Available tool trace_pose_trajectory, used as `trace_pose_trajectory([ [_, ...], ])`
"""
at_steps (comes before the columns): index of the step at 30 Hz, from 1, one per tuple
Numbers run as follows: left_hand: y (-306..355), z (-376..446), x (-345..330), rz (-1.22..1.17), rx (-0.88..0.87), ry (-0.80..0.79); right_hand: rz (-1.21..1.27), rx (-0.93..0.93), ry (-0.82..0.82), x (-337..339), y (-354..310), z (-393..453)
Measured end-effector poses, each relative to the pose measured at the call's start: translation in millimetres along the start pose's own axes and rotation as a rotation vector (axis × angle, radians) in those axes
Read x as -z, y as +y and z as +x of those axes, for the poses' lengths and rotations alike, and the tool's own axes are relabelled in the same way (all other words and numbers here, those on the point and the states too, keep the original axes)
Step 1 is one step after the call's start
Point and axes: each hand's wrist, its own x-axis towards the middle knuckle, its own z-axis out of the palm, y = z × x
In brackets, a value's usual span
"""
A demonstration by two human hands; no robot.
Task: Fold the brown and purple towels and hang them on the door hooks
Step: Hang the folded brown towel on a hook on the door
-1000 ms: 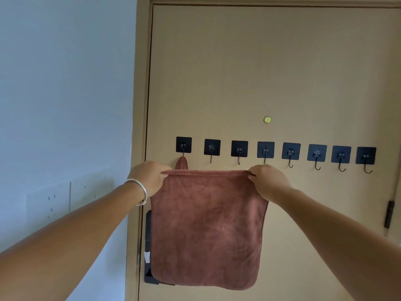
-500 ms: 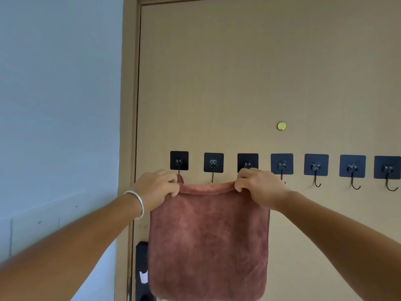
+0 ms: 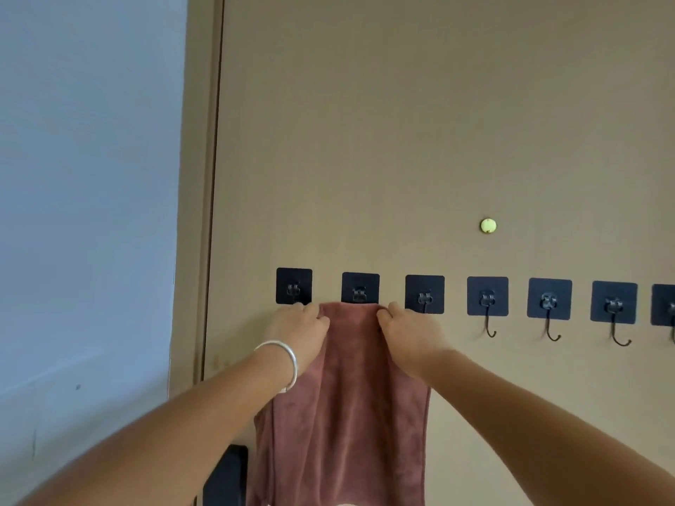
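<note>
A folded brown towel [image 3: 347, 407] hangs flat against the tan door [image 3: 401, 140], its top edge just under the second black hook pad [image 3: 360, 287]. My left hand [image 3: 297, 332] grips the towel's top left corner below the first hook pad [image 3: 294, 285]. My right hand [image 3: 411, 336] grips the top right corner below the third hook pad [image 3: 424, 294]. The hooks of these three pads are hidden by my hands and the towel. No purple towel is in view.
Several more black pads with bare metal hooks [image 3: 487, 308] run to the right along the door. A small yellow-green disc [image 3: 488, 225] sits above them. The door frame [image 3: 199, 213] and a pale wall [image 3: 84, 213] lie left. A black door handle plate [image 3: 226, 476] shows low down.
My hands have drawn closer together, narrowing the towel's top edge, and raised it up to the hook pads. The view has closed in on the door.
</note>
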Motion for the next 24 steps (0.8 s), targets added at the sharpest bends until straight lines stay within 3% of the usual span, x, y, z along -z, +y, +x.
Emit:
trace_pose_trajectory([
  [5, 23, -4, -15, -0.105, 0.013, -0.011, 0.047, -0.026, -0.024, -21, -16, -8],
  [11, 53, -25, -29, -0.386, 0.047, -0.189, 0.218, -0.071, -0.1, -41, -42, -23],
  [15, 54, -26, -28, -0.623, 0.08, -0.393, 0.259, -0.088, -0.093, -42, -39, -26],
  [19, 50, -28, -20, -0.621, 0.076, -0.527, 0.163, -0.05, -0.015, -41, -33, -31],
  [24, 39, -23, 6, -0.49, 0.111, -0.258, 0.315, -0.09, 0.048, -46, -30, -34],
])
